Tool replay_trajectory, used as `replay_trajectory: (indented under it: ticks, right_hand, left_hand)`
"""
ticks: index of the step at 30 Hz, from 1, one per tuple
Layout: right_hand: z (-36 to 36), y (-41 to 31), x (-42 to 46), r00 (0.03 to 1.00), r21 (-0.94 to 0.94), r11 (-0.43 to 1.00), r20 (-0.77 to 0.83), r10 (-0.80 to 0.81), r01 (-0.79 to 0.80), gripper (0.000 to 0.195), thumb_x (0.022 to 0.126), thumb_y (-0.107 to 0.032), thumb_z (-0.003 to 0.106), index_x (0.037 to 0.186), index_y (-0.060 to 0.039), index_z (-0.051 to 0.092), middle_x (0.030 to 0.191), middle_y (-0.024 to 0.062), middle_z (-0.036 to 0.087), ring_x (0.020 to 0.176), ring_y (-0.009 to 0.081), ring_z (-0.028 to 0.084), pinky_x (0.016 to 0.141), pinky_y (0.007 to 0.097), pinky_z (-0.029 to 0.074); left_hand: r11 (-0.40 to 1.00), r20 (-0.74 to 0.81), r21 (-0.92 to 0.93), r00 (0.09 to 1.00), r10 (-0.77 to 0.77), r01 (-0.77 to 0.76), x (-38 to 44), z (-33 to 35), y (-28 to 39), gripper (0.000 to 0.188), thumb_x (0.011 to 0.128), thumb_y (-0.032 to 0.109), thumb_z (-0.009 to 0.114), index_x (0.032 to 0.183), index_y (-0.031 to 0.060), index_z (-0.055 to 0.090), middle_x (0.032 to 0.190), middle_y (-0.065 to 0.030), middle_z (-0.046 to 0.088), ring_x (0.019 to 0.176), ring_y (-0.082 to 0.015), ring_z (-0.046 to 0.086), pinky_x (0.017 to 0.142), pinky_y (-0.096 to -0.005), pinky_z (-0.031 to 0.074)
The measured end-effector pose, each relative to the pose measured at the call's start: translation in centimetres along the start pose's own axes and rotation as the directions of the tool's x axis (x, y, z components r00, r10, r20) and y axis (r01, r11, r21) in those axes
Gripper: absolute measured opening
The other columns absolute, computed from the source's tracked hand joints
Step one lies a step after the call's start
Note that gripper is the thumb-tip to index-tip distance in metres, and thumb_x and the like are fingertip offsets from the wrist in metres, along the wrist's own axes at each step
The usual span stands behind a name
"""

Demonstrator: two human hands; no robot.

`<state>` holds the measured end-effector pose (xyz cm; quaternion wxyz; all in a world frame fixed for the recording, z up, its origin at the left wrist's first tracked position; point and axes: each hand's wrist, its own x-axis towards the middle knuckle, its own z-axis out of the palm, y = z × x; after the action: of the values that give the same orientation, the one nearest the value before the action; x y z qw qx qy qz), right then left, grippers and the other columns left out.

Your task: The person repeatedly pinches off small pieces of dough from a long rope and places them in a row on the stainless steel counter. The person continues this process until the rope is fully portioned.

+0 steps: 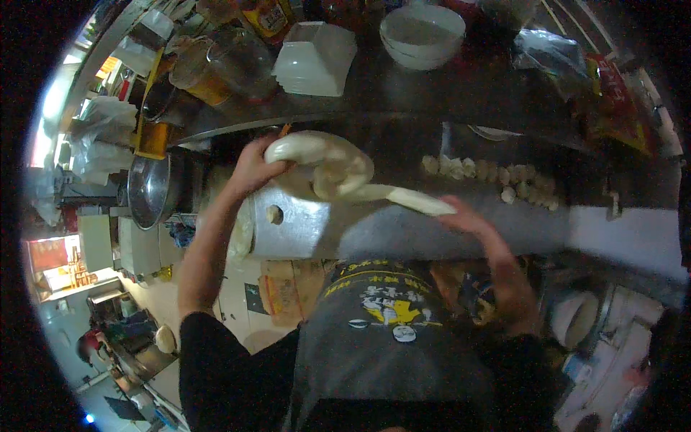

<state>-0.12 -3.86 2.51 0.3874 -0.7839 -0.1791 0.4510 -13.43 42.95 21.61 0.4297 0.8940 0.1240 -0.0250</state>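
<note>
A thick, pale rope of what looks like dough is loosely coiled above a metal worktop. My left hand grips the coil at its left side, thumb over the top. From the coil a straighter length runs right to my right hand, which holds its end. Blur hides the exact finger positions and the coil's inner part. One small round lump rests on the worktop below my left hand. Several similar small lumps lie in rows toward the right back.
Stacked white square dishes and a white bowl stand on the shelf ahead, beside jars. A large metal basin is at the left. Clear plastic and a red packet lie at the right.
</note>
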Motion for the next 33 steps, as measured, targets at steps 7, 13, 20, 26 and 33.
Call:
replay_trajectory:
  ticks: [7,13,20,26,33]
  right_hand:
    - [-4.2,9.2,-4.2,0.99,-0.248,0.963,-0.122,0.076,-0.104,0.046,0.078,-0.017,0.067,0.12,-0.0048,0.05,0.095,0.0063,0.061,0.081,0.0136,0.056,0.071,0.0294,0.047]
    - [-2.6,13.5,-5.9,0.967,-0.197,0.958,-0.187,0.172,-0.209,0.042,0.078,-0.02,0.067,0.114,-0.0031,0.052,0.093,0.0072,0.062,0.081,0.0154,0.058,0.072,0.0319,0.046]
    - [-0.3,8.9,-6.5,0.96,-0.257,0.945,-0.241,0.141,-0.203,0.039,0.079,-0.021,0.067,0.112,-0.0041,0.054,0.082,0.0069,0.063,0.072,0.0143,0.058,0.063,0.03,0.046]
    - [-0.7,7.3,-6.9,0.95,-0.187,0.95,-0.237,0.205,-0.252,0.044,0.078,-0.023,0.068,0.116,-0.0047,0.054,0.081,0.004,0.061,0.065,0.012,0.056,0.057,0.0285,0.046]
    - [-0.3,11.7,-7.1,0.848,0.505,0.863,-0.458,0.266,0.003,0.046,0.08,-0.031,0.068,0.116,-0.0053,0.054,0.092,0.004,0.06,0.071,0.0121,0.054,0.062,0.0265,0.045]
  left_hand:
    - [0.751,0.05,-0.396,0.829,-0.556,0.528,-6.1,14.8,-18.4,0.04,0.075,0.023,0.068,0.102,-0.0028,0.056,0.086,-0.0109,0.062,0.071,-0.0232,0.061,0.066,-0.0347,0.05]
    - [0.918,-0.041,0.397,0.999,-0.002,0.018,-1.9,19.1,-12.8,0.056,0.064,0.018,0.07,0.116,0.0106,0.052,0.123,-0.0197,0.047,0.117,-0.0363,0.043,0.092,-0.0427,0.041]
    - [0.456,0.583,0.537,0.702,0.408,-0.71,5.0,23.2,-6.0,0.062,0.062,0.018,0.074,0.12,0.0207,0.052,0.129,-0.0097,0.046,0.122,-0.033,0.039,0.102,-0.0522,0.028]
    - [0.634,0.739,0.378,0.633,0.233,-0.675,8.2,23.0,-7.8,0.066,0.063,0.023,0.075,0.124,0.017,0.049,0.129,-0.0113,0.047,0.117,-0.0319,0.045,0.095,-0.0491,0.038]
    - [0.626,0.149,0.686,0.914,0.377,-0.37,13.0,24.0,-23.6,0.048,0.081,0.02,0.055,0.126,0.0097,0.045,0.126,-0.014,0.047,0.109,-0.0285,0.05,0.085,-0.0414,0.046]
